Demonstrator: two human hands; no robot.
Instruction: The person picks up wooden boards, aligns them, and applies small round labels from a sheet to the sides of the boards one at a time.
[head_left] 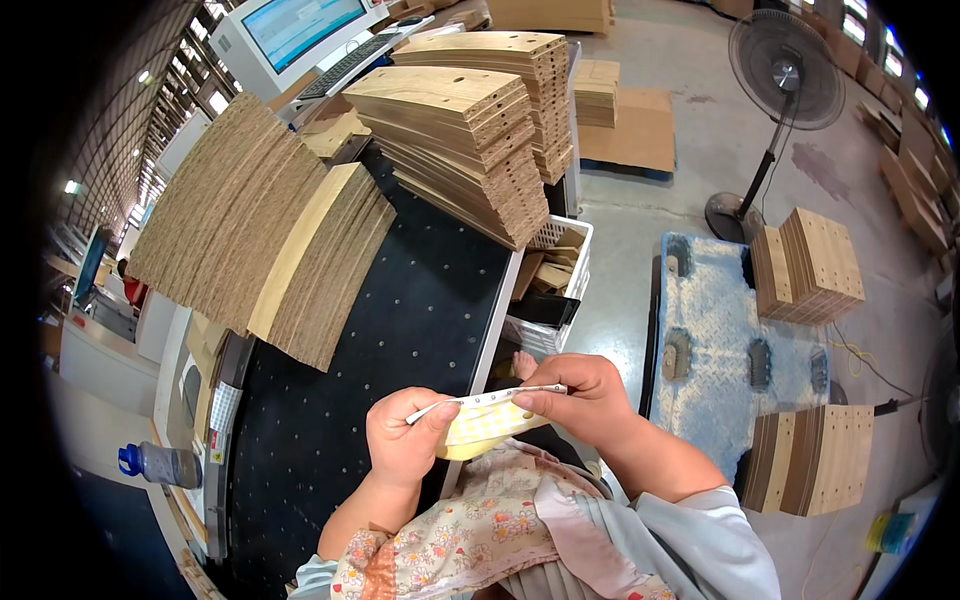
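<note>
Hands of a person meet close to the body, pinching a thin white strip with small punched holes (pixel 490 397) edge-on between them. The left hand (pixel 405 440) clamps the strip's left tip under thumb and forefinger; the right hand (pixel 580 400) nips its right end, fingers pressed together. Held level like this, the strip's narrow face is turned up toward the eyes. A pale yellow checked cloth (pixel 480 430) lies just under the grip, against both hands. Beyond the right hand stands a white slatted plastic crate (pixel 575 245) holding brown wood offcuts. Beyond the left hand, on a black perforated machine table (pixel 400 320), rest stacks of curved tan plywood panels (pixel 455 140).
</note>
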